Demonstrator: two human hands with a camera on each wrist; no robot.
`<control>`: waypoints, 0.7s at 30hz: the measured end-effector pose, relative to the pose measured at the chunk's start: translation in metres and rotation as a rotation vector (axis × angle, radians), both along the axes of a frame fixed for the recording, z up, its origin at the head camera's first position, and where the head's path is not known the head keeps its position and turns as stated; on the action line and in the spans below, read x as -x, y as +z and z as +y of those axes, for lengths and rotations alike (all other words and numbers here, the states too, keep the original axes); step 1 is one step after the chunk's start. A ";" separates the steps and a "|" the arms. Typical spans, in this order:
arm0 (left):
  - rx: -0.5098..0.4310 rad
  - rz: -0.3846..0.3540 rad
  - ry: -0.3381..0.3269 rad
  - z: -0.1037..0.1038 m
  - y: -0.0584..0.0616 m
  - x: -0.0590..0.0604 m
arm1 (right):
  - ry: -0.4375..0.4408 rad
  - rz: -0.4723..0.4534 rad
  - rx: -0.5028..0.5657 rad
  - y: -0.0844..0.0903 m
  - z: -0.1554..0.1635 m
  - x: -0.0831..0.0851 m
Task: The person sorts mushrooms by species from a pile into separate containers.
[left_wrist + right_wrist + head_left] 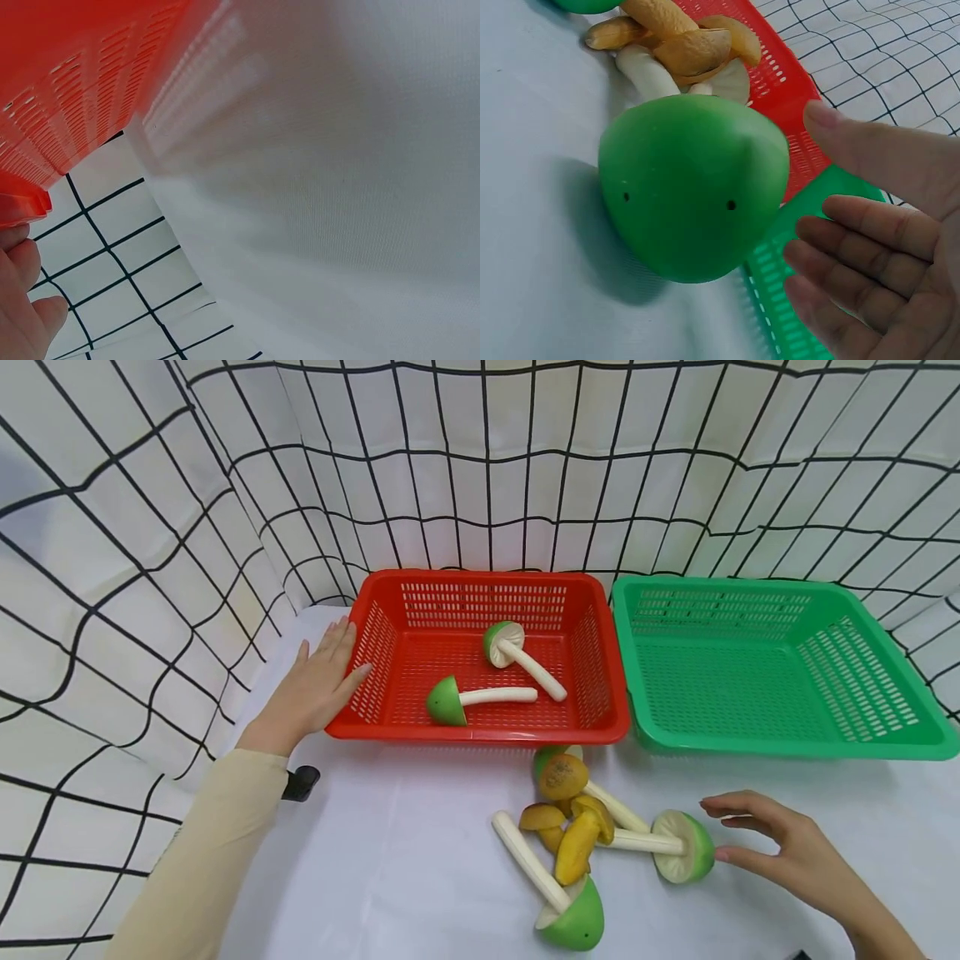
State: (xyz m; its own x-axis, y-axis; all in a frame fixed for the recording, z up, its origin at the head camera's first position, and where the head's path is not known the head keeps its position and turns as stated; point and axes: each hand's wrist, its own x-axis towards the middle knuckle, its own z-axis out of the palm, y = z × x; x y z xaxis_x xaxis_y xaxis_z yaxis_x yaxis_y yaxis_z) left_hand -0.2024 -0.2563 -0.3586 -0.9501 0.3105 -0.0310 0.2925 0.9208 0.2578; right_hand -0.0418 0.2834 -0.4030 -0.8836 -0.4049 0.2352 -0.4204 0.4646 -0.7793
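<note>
My left hand rests on the left rim of the red basket, its fingers straight. Inside that basket lie two toy mushrooms with green caps and white stems, one mushroom near the front and another mushroom behind it. On the right, my right hand is held with parted thumb and fingers beside the green cap of a mushroom, with nothing in its grasp. In the right wrist view this green cap fills the middle, left of the fingers.
A green basket stands right of the red one. Before the baskets, a pile holds yellow-brown mushrooms, a green-capped mushroom at the front and another green-capped one partly covered. White cloth with black grid netting encloses the back and left.
</note>
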 end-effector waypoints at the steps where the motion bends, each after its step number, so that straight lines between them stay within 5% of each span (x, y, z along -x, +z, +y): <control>1: 0.003 -0.001 0.002 -0.001 0.000 -0.001 | 0.020 -0.005 0.003 -0.001 -0.001 0.001; 21: 0.001 -0.012 0.003 0.001 0.003 -0.002 | 0.061 -0.030 0.005 -0.013 -0.014 0.000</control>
State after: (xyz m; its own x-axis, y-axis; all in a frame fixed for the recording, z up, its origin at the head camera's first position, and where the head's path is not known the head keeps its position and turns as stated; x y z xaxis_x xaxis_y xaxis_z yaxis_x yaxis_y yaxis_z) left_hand -0.2002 -0.2556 -0.3556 -0.9505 0.3078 -0.0431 0.2867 0.9218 0.2608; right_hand -0.0415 0.2697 -0.4161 -0.8639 -0.4573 0.2111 -0.4243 0.4348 -0.7943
